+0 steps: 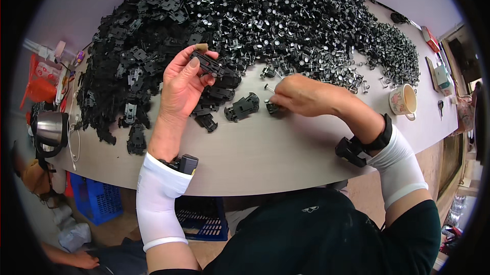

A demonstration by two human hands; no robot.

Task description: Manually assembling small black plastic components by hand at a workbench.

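My left hand (178,88) is raised above the table, thumb and fingers closed round a black plastic toy-car chassis (208,64). Its index fingertip has a tan covering. To the right, my right hand (302,95) is low over the tabletop with fingers pinched together. A small wheel axle (269,88) sticks out from its fingertips; the fingers partly hide it. More dark wheels (270,105) lie just under that hand. Between the hands a loose chassis (242,107) rests on the table, with several others beneath my left hand.
Behind the hands rise a heap of black chassis (127,50) and a large pile of wheel axles (286,14). A mug (403,100) stands at the right, a metal kettle (51,128) at the left. Below are blue crates (97,198). Another person's hand (81,260) shows lower left.
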